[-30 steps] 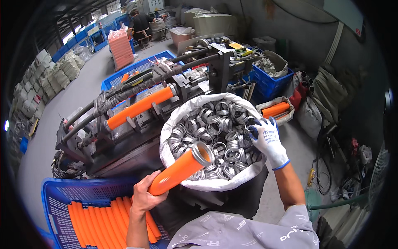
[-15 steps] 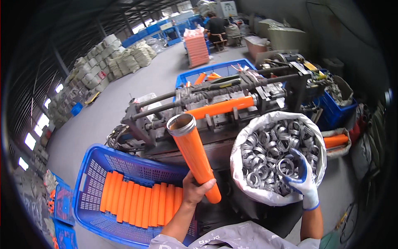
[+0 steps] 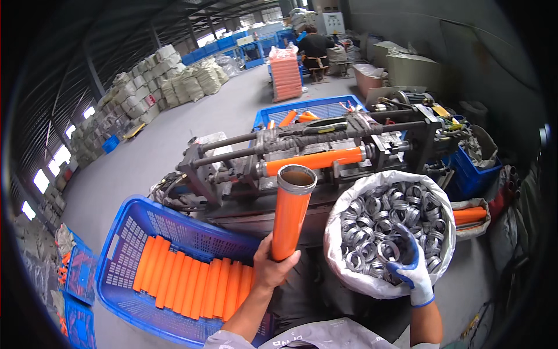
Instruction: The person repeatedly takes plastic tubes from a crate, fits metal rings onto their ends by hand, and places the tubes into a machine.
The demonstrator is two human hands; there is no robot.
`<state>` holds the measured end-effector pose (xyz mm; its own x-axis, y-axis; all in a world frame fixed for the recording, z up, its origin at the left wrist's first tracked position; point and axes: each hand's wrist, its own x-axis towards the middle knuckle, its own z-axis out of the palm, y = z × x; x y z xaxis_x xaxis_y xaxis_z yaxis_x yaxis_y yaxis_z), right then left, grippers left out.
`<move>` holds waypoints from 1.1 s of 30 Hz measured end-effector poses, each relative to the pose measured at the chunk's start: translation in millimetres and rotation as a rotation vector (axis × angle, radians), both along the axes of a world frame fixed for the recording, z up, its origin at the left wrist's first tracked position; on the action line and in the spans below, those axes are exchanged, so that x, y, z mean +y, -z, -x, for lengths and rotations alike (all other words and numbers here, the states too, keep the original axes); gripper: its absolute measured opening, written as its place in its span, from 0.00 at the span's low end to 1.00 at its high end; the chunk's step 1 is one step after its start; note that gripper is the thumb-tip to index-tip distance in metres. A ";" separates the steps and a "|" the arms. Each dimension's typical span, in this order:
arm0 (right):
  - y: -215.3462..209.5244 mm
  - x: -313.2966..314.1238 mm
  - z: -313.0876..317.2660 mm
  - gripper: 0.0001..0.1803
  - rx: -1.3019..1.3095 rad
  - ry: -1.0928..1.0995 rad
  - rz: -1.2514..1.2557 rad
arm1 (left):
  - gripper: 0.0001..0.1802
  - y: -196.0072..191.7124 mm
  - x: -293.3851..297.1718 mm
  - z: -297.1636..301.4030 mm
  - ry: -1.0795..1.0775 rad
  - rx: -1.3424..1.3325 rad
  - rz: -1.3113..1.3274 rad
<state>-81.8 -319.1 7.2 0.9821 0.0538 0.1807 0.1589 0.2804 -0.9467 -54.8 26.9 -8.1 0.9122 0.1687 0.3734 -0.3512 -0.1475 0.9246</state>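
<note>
My bare left hand [image 3: 275,264] is closed round the lower part of an orange tube [image 3: 288,224]. That tube stands nearly upright, its open top rimmed by a silver metal ring [image 3: 296,179]. On my right hand [image 3: 411,264] is a white glove with blue-coated fingers. Between its thumb and fingers I grip a loose metal ring [image 3: 387,251], just over the pile of similar rings [image 3: 372,212] that fills a white woven sack [image 3: 333,250].
At the left, a blue plastic crate [image 3: 119,256] holds a row of orange tubes [image 3: 192,285]. Ahead stands a machine with metal rods [image 3: 232,152] and another orange tube [image 3: 317,161] lying in it. Behind it is a second blue crate [image 3: 273,110]. A person [image 3: 315,49] sits far off.
The tube in my left hand has swung more upright, its top moving right. My right hand has shifted slightly left and down with the ring. The whole view has also shifted a little.
</note>
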 end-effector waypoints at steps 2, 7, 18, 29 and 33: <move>-5.4 1.1 0.3 0.57 0.019 -0.064 0.019 | 0.33 -2.8 0.6 -1.1 -0.140 -0.063 -0.194; 0.9 5.3 -1.2 0.55 0.001 -0.083 0.013 | 0.31 -13.7 3.9 1.9 -0.251 -0.202 -0.557; -2.6 10.7 1.9 0.60 -0.008 -0.059 0.015 | 0.25 -2.9 16.1 8.6 -0.124 -0.002 0.095; -20.1 8.4 0.8 0.62 -0.181 -0.052 0.486 | 0.25 -10.9 -27.8 16.7 0.279 0.180 0.928; -7.7 23.2 1.7 0.64 -0.021 -0.155 -0.159 | 0.26 -3.9 -36.3 19.7 0.269 0.227 0.926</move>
